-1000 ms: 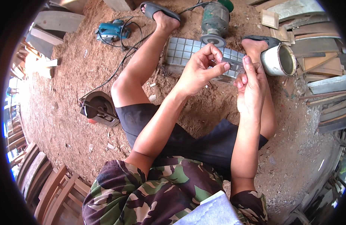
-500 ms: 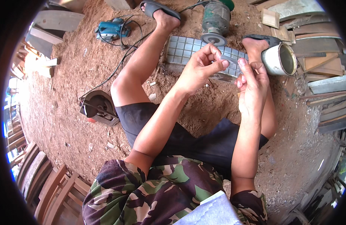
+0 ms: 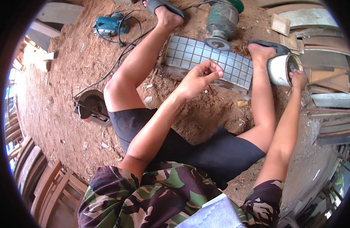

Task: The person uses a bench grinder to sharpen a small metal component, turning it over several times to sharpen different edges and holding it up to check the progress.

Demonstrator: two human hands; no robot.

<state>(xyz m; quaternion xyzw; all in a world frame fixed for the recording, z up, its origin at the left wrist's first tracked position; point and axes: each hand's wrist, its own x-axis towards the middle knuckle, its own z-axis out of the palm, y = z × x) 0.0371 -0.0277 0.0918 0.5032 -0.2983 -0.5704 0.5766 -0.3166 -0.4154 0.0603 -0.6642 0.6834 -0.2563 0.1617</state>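
My left hand [image 3: 201, 79] hangs over the near edge of a low block topped with small white tiles [image 3: 190, 53]. Its thumb and fingers are closed in a pinch, and anything between them is hidden. Out to the right, my right hand [image 3: 298, 79] is at the mouth of a white bucket [image 3: 278, 71], which lies tilted beside my right foot. The fingers there are closed round a small, flat grey piece [image 3: 292, 70], mostly covered by the hand and rim. Beyond the tiles stands a green-grey bench grinder [image 3: 222, 22] with a round wheel [image 3: 217, 43].
A blue power planer [image 3: 111, 25] with its dark cord lies at the far left. Beside my left knee sits a circular saw [image 3: 92, 108]. Curved wooden pieces [image 3: 313, 18] are stacked along the right, and wooden frames [image 3: 61, 193] stand at lower left. Sawdust covers the ground.
My hands have come apart; they were together over the tiles, holding a thin grey piece. The right hand has swung right to the bucket, while the left has dropped slightly nearer.
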